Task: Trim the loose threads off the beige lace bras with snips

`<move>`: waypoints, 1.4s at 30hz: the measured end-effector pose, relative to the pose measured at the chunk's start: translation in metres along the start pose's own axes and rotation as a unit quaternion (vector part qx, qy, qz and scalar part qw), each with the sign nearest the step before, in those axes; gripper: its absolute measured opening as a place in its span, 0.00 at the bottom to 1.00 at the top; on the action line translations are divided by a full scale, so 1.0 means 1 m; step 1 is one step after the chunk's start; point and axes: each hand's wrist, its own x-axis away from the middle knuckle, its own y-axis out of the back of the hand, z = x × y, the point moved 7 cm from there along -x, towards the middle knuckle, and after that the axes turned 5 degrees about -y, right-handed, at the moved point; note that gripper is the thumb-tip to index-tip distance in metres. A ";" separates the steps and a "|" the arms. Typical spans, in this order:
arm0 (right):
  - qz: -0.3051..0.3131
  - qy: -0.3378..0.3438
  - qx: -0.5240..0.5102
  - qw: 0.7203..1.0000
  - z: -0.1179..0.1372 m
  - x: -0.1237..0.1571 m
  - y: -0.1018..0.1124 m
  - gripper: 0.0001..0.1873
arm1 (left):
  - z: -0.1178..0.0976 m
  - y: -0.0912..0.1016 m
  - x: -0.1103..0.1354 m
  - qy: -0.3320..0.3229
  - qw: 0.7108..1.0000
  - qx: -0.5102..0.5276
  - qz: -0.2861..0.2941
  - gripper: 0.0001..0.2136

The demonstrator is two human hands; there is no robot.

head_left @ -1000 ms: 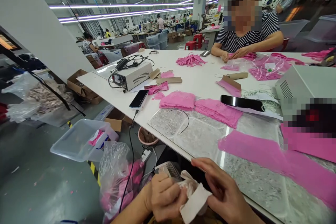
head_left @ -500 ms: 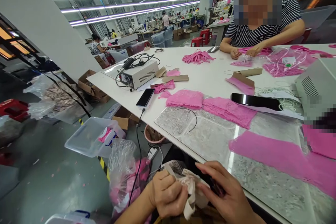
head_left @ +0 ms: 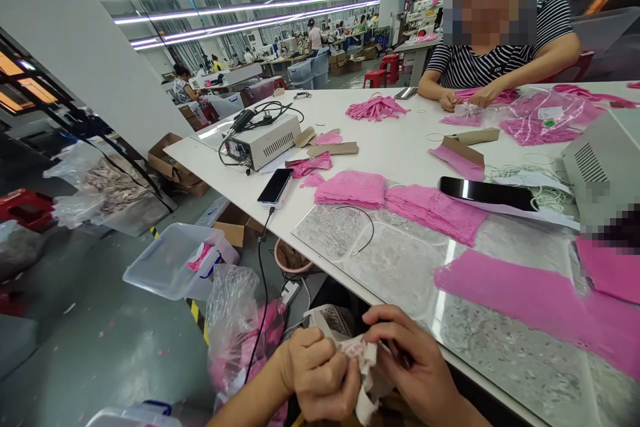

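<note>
Below the table's near edge, my left hand and my right hand both grip a small beige lace piece between them, fingers curled and pinching it. The fabric hangs a little below my left thumb. On the table just beyond my hands lies a long pink lace strip on a glass-covered patterned sheet. Stacks of folded pink lace sit farther back.
A white table carries a white power unit with cables, a phone on a charging cord, and a dark phone. A person in a striped shirt works opposite. Clear bins and plastic bags stand on the floor left.
My hands have closed in on each other, bunching the beige lace piece tighter. The view swung slightly right between the oldest frame and now.
</note>
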 end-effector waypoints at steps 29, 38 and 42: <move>-0.089 -0.270 -0.076 0.956 -0.028 -0.005 0.012 0.16 | 0.039 -0.020 0.002 0.481 0.759 0.415 -0.144 0.08; -0.006 -0.092 0.056 0.994 -0.006 -0.004 -0.001 0.05 | 0.033 -0.025 0.001 0.480 0.750 0.432 -0.144 0.09; 0.044 -0.216 0.003 0.975 -0.022 -0.007 -0.003 0.12 | 0.031 -0.033 0.004 0.490 0.703 0.498 -0.134 0.10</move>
